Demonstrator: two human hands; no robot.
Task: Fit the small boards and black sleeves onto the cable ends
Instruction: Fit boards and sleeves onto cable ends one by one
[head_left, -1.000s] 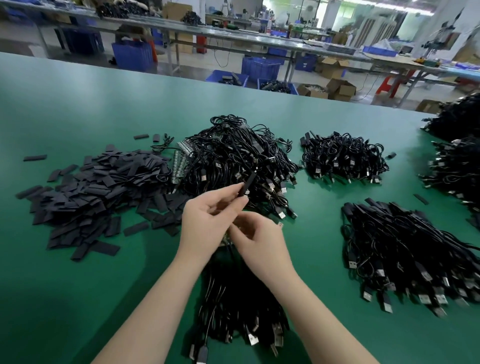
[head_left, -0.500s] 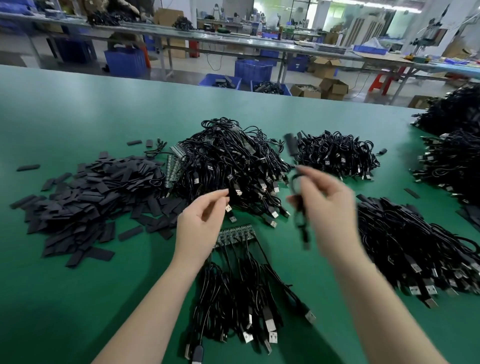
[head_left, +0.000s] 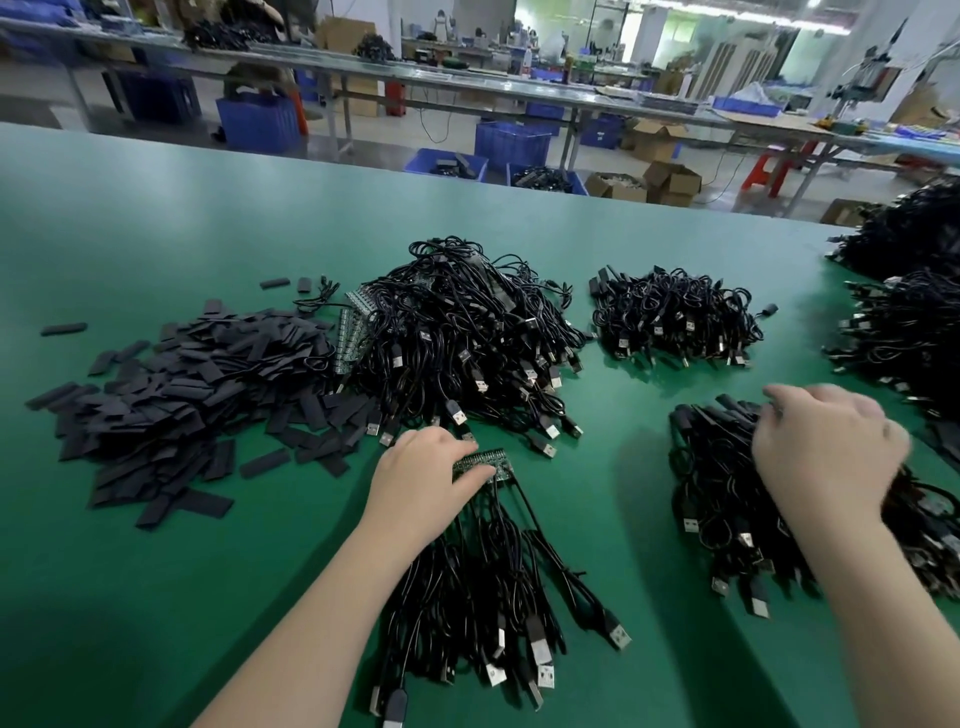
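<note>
My left hand (head_left: 421, 480) pinches a green strip of small boards (head_left: 483, 464) from its left end. A bundle of black USB cables (head_left: 493, 597) hangs from this strip toward me on the green table (head_left: 156, 234). My right hand (head_left: 826, 447) is blurred, back up, over a pile of cables with sleeved ends (head_left: 727, 499); its fingertips are hidden. A heap of loose black sleeves (head_left: 182, 395) lies to the left. A large cable pile (head_left: 457, 338) sits behind my left hand, with more board strips (head_left: 353, 332) at its left edge.
A smaller cable pile (head_left: 670, 317) lies at the back centre-right. More cable heaps (head_left: 904, 332) crowd the right edge. Stray sleeves (head_left: 65, 328) lie apart at the far left. Beyond the table's far edge are blue crates (head_left: 511, 145) and workbenches.
My right hand carried a sleeved cable away to the right and lowered over the right-hand pile. My left hand dropped from chest height onto the board strip on the table.
</note>
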